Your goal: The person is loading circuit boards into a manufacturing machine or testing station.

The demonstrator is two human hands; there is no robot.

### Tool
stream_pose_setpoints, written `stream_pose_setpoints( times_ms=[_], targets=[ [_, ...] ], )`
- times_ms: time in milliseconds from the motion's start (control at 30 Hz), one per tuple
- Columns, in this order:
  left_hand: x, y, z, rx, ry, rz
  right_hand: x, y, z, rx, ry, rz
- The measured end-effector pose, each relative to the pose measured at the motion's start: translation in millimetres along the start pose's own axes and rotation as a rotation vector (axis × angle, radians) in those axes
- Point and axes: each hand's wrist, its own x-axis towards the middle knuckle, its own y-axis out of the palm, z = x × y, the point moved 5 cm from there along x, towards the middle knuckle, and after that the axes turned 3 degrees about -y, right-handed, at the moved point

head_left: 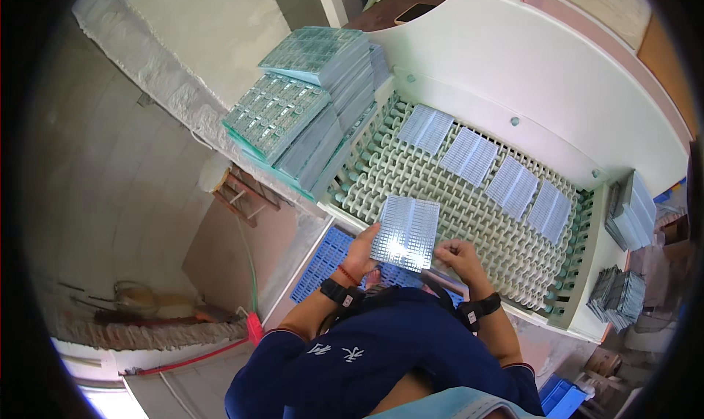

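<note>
My left hand (361, 252) grips a shiny, silvery circuit board panel (405, 232) by its left edge, fingers partly hidden beneath it. The panel is tilted over the near edge of a roller conveyor (411, 173), and light glares off its lower part. Close beside the panel's lower right edge is my right hand (457, 259), its fingers curled in; whether it touches the panel or pinches anything small cannot be made out. Farther off on the rollers, several similar panels lie in a row, among them a leftmost panel (426, 129) and a rightmost panel (549, 211).
Tall stacks of green circuit board panels (279, 114) stand at the conveyor's left side. On the right are upright panels (632, 210) and a smaller pile (618, 298). A white machine hood (506, 74) rises behind; a blue perforated crate (323, 265) sits below the near edge.
</note>
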Motion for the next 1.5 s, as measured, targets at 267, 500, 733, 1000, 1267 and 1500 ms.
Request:
stream_pose_setpoints(
  times_ms=[267,500,733,1000,1267,1500],
  targets=[
    [9.9,-11.6,-32.8,0.106,-0.041,0.027,15.7,44.6,-6.7,0.078,0.103,-0.064],
    [21.2,-37.9,-64.2,0.172,-0.015,0.062,33.7,36.3,-5.5,0.094,0.019,-0.220],
    [13.8,-67.3,-89.5,0.109,-0.039,-0.092,47.4,-6.1,1.1,0.203,-0.065,-0.588],
    [5.3,-72.5,-101.8,0.142,-0.083,-0.079,98.5,53.6,-2.7,0.084,-0.022,-0.328],
    [5.9,-66.2,-93.1,0.152,-0.053,-0.007,72.4,65.7,10.3,-0.145,0.168,-0.196],
    [18.0,-42.6,-75.3,0.115,-0.121,0.053,47.4,84.2,-2.8,-0.036,0.178,-0.037]
  ],
)
